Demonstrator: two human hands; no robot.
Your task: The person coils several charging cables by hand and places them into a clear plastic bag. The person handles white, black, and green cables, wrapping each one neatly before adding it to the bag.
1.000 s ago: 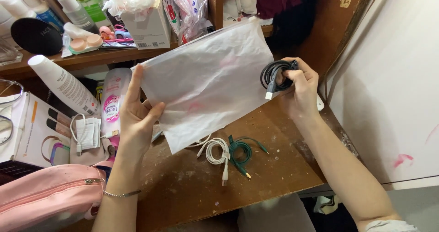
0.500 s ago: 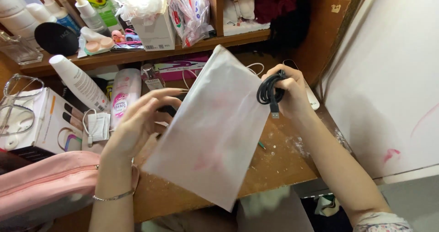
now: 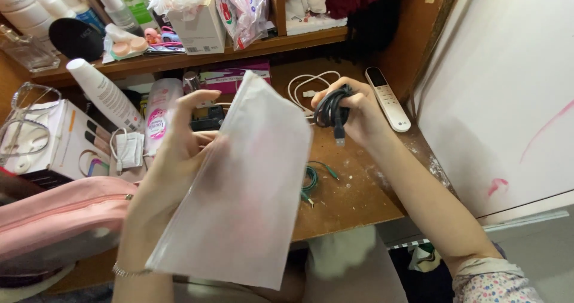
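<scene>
My wooden desk [image 3: 359,204] lies below, cluttered at the left by a pink zip case [image 3: 60,219]. Over it I hold a frosted white plastic pouch [image 3: 239,189], tilted, its top corner up near the shelf. My left hand [image 3: 179,147] supports it from behind, fingers loosely spread. My right hand [image 3: 353,112] is clenched around a coiled black cable [image 3: 329,109], plug dangling, just right of the pouch. A green cable [image 3: 314,180] lies on the desk beneath.
</scene>
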